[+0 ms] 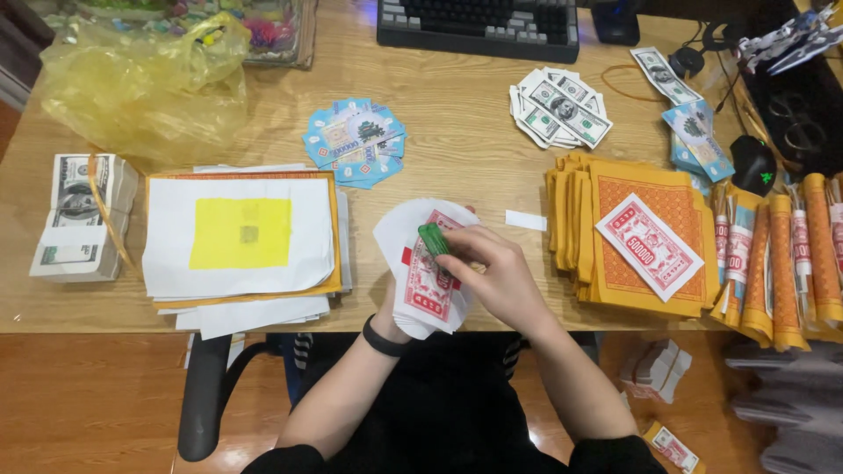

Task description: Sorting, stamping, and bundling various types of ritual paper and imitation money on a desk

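Fingers of right hand [496, 272] pinch green lighter [433, 239] — left hand [395, 318] grips white-red paper bundle [426, 281].

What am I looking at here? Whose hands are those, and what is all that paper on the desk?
A camera on a person's head looks down at their own two hands. The left hand holds a small stack of red-and-white paper notes. The right hand presses a green glue stick onto them. On the wooden desk lie white sheets with a yellow square, orange paper stacks, fanned blue notes, a banded bundle of bills, a yellow bag and a keyboard.
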